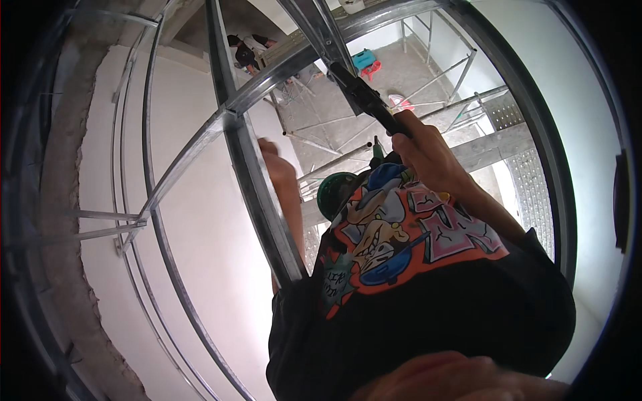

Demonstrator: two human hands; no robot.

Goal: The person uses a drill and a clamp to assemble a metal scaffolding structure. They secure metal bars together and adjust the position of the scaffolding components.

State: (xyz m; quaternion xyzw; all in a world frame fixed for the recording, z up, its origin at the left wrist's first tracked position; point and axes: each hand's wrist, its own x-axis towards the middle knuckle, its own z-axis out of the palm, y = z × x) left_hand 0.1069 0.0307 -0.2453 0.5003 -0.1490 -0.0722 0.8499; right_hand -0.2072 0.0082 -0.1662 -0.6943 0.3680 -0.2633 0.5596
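Note:
My right hand [428, 152] is closed round the handle of a long black hand tool [361, 92], whose exact kind I cannot make out. Its far end lies against a galvanized metal channel [319, 33] that slopes down from the top edge. Left of it, my left hand [269, 148] is raised behind an upright metal stud [253, 180]. The stud hides most of that hand's fingers, and the rest look smeared. A curved cross channel [281, 73] meets the stud above my left hand.
More thin metal framing [152, 200] runs along a white wall [200, 267] at left. Below are scaffold pipes [334, 147] and perforated planks [531, 194]. Far down on the floor lie a teal case [364, 61] and a red-and-white thing [400, 101]. Another person [247, 52] is there.

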